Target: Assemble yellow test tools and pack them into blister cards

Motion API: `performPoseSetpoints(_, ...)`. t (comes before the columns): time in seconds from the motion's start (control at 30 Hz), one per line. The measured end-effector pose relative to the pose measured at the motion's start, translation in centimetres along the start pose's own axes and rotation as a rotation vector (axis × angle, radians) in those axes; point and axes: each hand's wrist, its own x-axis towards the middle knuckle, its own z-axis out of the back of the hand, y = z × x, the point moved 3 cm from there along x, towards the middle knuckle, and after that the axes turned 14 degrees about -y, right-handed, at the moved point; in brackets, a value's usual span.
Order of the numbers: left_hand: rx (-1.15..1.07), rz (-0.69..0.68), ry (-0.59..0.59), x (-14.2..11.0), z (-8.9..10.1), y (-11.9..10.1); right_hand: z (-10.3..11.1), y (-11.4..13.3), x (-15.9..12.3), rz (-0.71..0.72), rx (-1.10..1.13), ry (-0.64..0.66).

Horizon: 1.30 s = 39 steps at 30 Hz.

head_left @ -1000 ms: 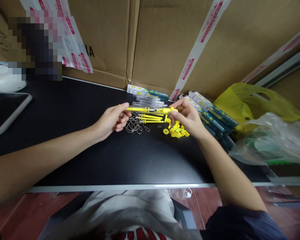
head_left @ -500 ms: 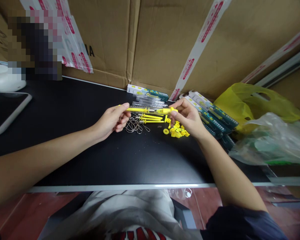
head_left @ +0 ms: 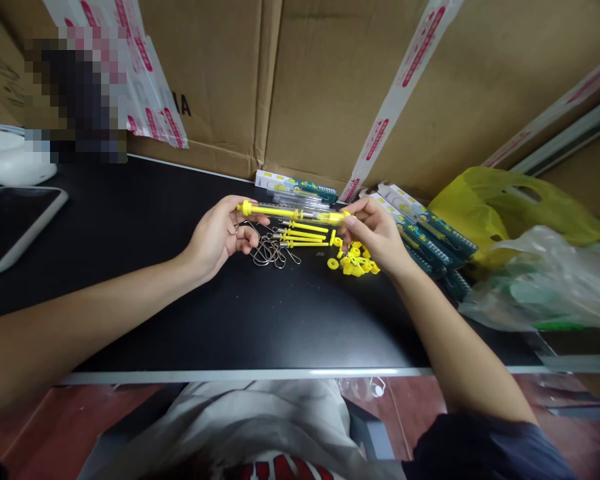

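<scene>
As seen from the head camera, a slim clear tube (head_left: 299, 213) bridges the two hands, above the table (head_left: 205, 327); long axis runs left to right, right end slightly nearer the wearer. Right hand (head_left: 377, 230) pinches that end, thumb against forefinger. Left hand (head_left: 220, 237) half open, fingers loosely curled behind the other end; firmness of hold cannot be told. Tube: transparent, yellow rod inside, yellow end fittings, metal section near middle. Beyond the left fingertips, wire hooks (head_left: 269, 253) lie heaped.
</scene>
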Motion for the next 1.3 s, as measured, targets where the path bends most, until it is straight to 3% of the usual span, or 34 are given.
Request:
performPoseSetpoints(0.53, -0.072, 0.071, 0.072, 0.29, 0.23, 0.16, 0.24, -0.05, 0.10, 0.000, -0.014, -0.029)
performPoseSetpoints(0.83, -0.131, 0.193, 0.160, 0.38, 0.29, 0.37, 0.19, 0.04, 0.10, -0.013, 0.002, -0.078)
performPoseSetpoints(1.3, -0.141, 0.232, 0.116, 0.51, 0.48, 0.47, 0.14, -0.17, 0.15, 0.011, -0.037, -0.149)
